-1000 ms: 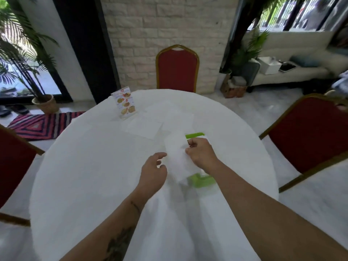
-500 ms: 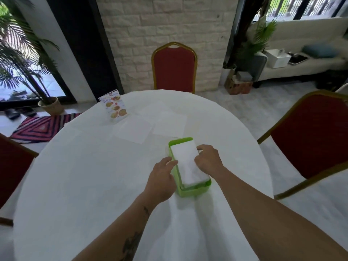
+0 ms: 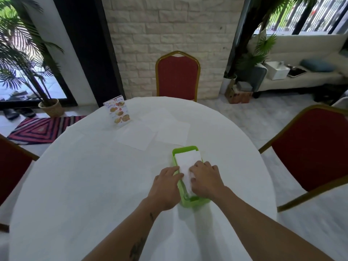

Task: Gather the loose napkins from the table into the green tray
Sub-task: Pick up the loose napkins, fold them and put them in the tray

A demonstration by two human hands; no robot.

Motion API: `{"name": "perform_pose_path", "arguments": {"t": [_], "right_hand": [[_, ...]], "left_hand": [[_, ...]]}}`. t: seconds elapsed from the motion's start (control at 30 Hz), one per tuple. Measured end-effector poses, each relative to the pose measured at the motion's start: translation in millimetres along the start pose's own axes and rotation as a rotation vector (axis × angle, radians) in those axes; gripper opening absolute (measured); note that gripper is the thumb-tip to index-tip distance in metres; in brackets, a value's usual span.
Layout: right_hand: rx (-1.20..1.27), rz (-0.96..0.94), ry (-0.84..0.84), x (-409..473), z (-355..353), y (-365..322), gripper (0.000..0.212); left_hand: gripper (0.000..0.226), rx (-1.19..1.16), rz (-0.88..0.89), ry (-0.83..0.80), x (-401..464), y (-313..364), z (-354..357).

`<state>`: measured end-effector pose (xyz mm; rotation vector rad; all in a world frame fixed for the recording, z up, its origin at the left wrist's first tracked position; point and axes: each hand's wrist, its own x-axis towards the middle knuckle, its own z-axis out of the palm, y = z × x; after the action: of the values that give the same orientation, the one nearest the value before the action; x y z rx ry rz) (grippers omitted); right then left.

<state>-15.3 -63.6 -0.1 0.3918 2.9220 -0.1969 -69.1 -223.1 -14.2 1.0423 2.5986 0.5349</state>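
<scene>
Head view shows both hands down on the folded napkin [image 3: 188,162] inside the green tray [image 3: 183,149]. Right hand [image 3: 205,178] presses its curled fingers into the near part of the napkin; whether it pinches the sheet or only pushes cannot be told. Left hand [image 3: 166,183] lies at the tray's left wall, fingers fairly straight, tips on the napkin's left edge, apparently to square the sheet and steady the tray. The napkin sits flat, filling most of the tray. Just beyond the tray's far end two loose napkins [image 3: 138,135] [image 3: 172,131] lie flat on the white table [image 3: 75,185], with a third faint sheet [image 3: 160,115] farther off; judged still to be gathered. A menu card [image 3: 117,113] stands beyond and left of the tray.
</scene>
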Motion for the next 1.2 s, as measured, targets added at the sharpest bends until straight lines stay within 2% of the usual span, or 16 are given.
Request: {"name": "perform_pose_path", "arguments": {"t": [0.07,0.13,0.37,0.53,0.77,0.9,1.07,1.2], "right_hand": [[-0.011,0.019,0.031,2.0,-6.3,-3.6,0.032],[0.022,0.034,0.057,5.7,-14.9,-11.1,0.036],[0.515,0.062,0.075,27.0,-38.1,-73.8,0.045],[0.679,0.121,0.022,52.3,-31.9,-121.5,0.045],[0.679,0.181,-0.068,101.9,-1.1,-143.4,0.057],[0.577,0.184,-0.089,135.7,19.1,-142.5,0.059],[0.482,0.172,-0.055,168.8,37.5,-137.6,0.064],[0.457,0.200,-0.042,180.2,46.2,-133.0,0.067]], "left_hand": [[0.066,-0.076,-0.014,0.073,-2.7,-2.4,-6.4],[0.060,-0.162,-0.032,0.151,-5.6,-9.3,-13.6],[0.045,-0.329,-0.139,0.356,-11.5,-62.6,-49.0],[0.038,-0.391,-0.250,0.414,-1.5,-112.4,-74.5],[0.032,-0.369,-0.358,0.413,37.9,-163.0,-74.4],[0.033,-0.284,-0.375,0.361,66.6,-184.6,-60.5],[0.041,-0.110,-0.323,0.244,105.3,-203.5,-44.3],[0.054,-0.073,-0.318,0.197,128.7,-209.2,-31.5]]}}
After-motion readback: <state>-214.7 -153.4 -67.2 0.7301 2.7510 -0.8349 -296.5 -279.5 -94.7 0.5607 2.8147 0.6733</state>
